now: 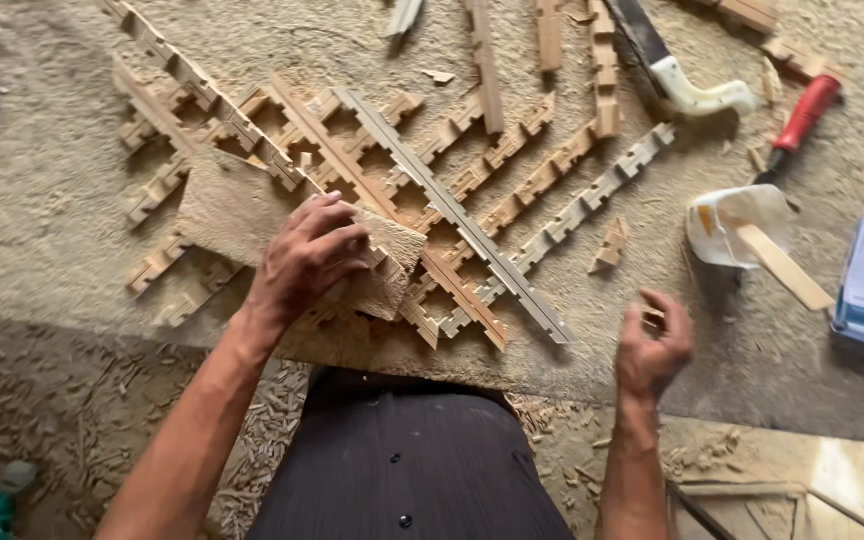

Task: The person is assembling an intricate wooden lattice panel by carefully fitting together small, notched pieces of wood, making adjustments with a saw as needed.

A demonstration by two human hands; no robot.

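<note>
Left hand [307, 255] pressing flat, fingers spread, on a wood block [252, 215] over the lattice [422, 200], right hand [655, 345] pinching a small wood piece [652, 318] just off the bench [52, 200].

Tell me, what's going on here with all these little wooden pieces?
A person is working on a wooden lattice of notched strips laid out on a sawdust-covered board. The left hand presses flat on a rough block lying over the lattice. The right hand is raised off to the side, its fingers curled around a small bit of wood. A handsaw, a red-handled tool and a white cup with a stick lie nearby.
</note>
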